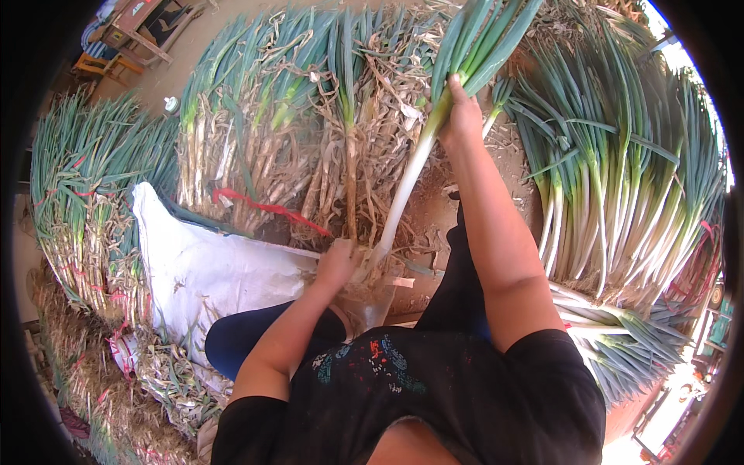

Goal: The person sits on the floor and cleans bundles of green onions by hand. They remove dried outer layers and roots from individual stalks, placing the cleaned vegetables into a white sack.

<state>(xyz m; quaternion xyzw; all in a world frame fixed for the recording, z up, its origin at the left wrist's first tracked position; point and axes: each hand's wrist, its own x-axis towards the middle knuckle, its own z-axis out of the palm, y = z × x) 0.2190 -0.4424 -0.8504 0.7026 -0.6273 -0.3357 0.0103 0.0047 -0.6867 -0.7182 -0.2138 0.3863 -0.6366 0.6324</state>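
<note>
My right hand (pixel 463 113) grips a long Welsh onion (pixel 415 160) by its green neck. The stalk slants down to the left, its white shank clean and its root end low in front of me. My left hand (pixel 339 264) is curled beside that root end, slightly blurred. An unpeeled onion stalk (pixel 351 168) with a brown sheath reaches down to the left fingers; whether they grip it is unclear. Beyond my hands lies a row of unpeeled onions (pixel 261 128) with dry, brown outer leaves.
Clean white-stemmed onions (pixel 616 192) are heaped at the right. A white sheet (pixel 215 267) lies across my left side. More onions tied with red bands (pixel 87 203) stand at far left. A red strip (pixel 279 212) crosses the row. A wooden table (pixel 136 23) stands at top left.
</note>
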